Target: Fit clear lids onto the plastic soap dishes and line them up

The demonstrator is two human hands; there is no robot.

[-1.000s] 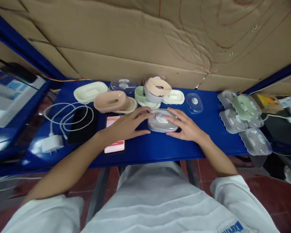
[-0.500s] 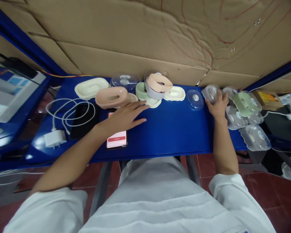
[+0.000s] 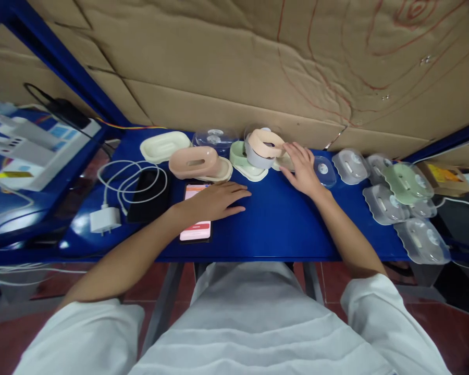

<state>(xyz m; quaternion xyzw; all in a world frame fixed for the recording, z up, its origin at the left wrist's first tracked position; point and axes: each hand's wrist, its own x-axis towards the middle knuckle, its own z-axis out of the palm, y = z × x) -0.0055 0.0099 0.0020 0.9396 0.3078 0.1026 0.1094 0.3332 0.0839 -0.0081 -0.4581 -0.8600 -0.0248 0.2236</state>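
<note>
My left hand (image 3: 221, 202) lies open and palm down on the blue table, its fingers pointing right and its wrist beside a lit phone (image 3: 195, 233). My right hand (image 3: 300, 169) is over a cream dish (image 3: 278, 164), partly covering it. Its thumb stands apart from the fingers, and the fingertips are at the right edge of a peach oval ring (image 3: 264, 139); contact is unclear. That ring sits on a grey-lilac one (image 3: 255, 158). To their left is a green holder (image 3: 238, 156) on a cream base. A pink slotted holder (image 3: 195, 162) stands above my left hand.
Clear plastic lids and holders (image 3: 350, 165) stand at the right, with a green one (image 3: 408, 182) among them. A coiled white cable with a charger (image 3: 105, 220) lies at the left over a black object (image 3: 148, 195). A cardboard wall (image 3: 219, 57) closes the back.
My right hand has left the clear holder at the right and moved left to the cream dish. My left hand has come slightly nearer the front edge. The view has shifted.
</note>
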